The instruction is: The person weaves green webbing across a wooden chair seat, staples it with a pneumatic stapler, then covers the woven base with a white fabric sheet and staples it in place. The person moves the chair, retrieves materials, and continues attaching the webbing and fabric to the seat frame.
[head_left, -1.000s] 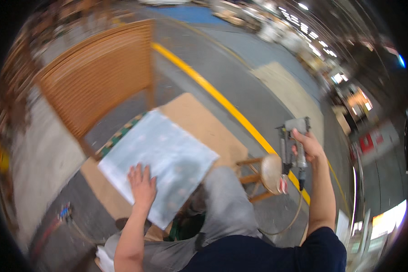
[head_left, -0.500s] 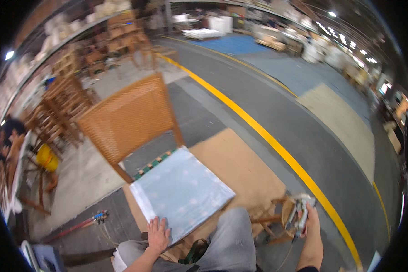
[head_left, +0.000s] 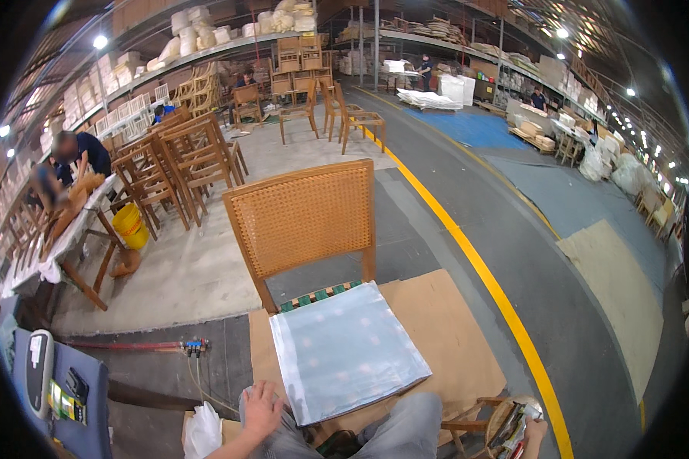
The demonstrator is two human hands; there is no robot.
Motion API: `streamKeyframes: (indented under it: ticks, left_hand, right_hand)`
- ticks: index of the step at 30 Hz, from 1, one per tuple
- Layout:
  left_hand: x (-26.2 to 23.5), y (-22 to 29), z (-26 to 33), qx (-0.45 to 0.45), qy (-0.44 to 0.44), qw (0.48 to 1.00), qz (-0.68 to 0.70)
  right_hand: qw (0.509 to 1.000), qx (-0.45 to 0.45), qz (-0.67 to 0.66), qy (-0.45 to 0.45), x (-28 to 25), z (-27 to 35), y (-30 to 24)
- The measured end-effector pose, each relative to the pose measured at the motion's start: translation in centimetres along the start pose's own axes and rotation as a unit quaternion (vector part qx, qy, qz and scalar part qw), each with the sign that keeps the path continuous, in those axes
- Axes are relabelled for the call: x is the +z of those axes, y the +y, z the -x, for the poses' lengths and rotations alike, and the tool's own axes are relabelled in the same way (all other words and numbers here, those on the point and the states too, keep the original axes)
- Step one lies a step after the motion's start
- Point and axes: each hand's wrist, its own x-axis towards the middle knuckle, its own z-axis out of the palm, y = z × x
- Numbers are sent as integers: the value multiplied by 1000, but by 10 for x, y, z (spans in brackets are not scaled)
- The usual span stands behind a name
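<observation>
Right hand [head_left: 534, 433] lowered (tool [head_left: 513, 436] perhaps upright)

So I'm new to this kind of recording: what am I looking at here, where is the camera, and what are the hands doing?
There is no machine here. The picture comes from a wide fisheye camera worn on a person's head, looking down and ahead, which is why straight lines bend near the rim. The setting is a large furniture workshop with stacked chairs and other people working far off.

In front of the person stands a wooden chair with a woven cane back, on a sheet of cardboard. A pale grey cushion wrapped in clear plastic lies on its seat.

At the bottom edge, the person's left hand rests on their grey-trousered knee, close to the cushion's near corner. The right hand is only partly in view, by a tool at a small wooden stool; whether the grip closes on it cannot be told.
</observation>
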Motion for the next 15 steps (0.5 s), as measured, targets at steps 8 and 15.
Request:
streamKeyframes:
  ticks: [8,15]
  left_hand:
    - [-137,14,-150,149,232,954,115]
    - [-286,142,-389,262,250,930,59]
  right_hand:
    - [769,102,-495,-392,167,139,-134]
    - [592,374,-553,-452,325,268,-192]
